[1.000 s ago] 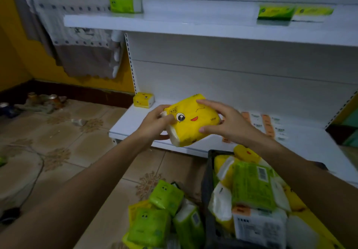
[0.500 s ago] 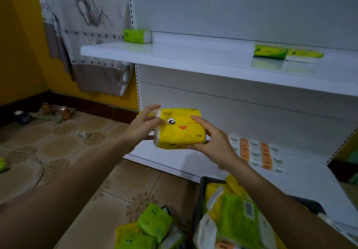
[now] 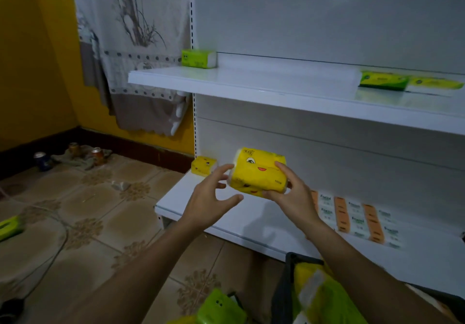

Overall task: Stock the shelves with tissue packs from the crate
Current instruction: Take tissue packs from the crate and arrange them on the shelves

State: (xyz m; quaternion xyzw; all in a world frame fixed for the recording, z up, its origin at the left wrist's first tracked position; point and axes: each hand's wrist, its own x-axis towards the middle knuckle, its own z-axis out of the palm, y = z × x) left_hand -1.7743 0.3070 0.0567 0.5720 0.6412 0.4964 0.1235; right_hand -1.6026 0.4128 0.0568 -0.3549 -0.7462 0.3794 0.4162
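A yellow tissue pack [image 3: 259, 170] with a winking face hangs above the lower shelf [image 3: 249, 223]. My right hand [image 3: 293, 195] grips its right end, thumb on top and fingers beneath. My left hand [image 3: 211, 197] is just left of the pack with fingers spread; its fingertips are at the pack's left end, barely touching or just off it. The dark crate [image 3: 284, 296] with yellow and green packs sits at the bottom right, partly hidden by my right arm.
A small yellow pack [image 3: 203, 165] sits at the lower shelf's back left corner, orange-and-white packs [image 3: 357, 218] lie to the right. The upper shelf [image 3: 251, 84] carries a green pack [image 3: 198, 58] at left and flat green packs [image 3: 385, 80] at right. Green packs [image 3: 219, 308] lie on the tiled floor.
The yellow pack moved away from me toward the shelf. My left hand has loosened from the pack's left end and opened. The view has tilted upward.
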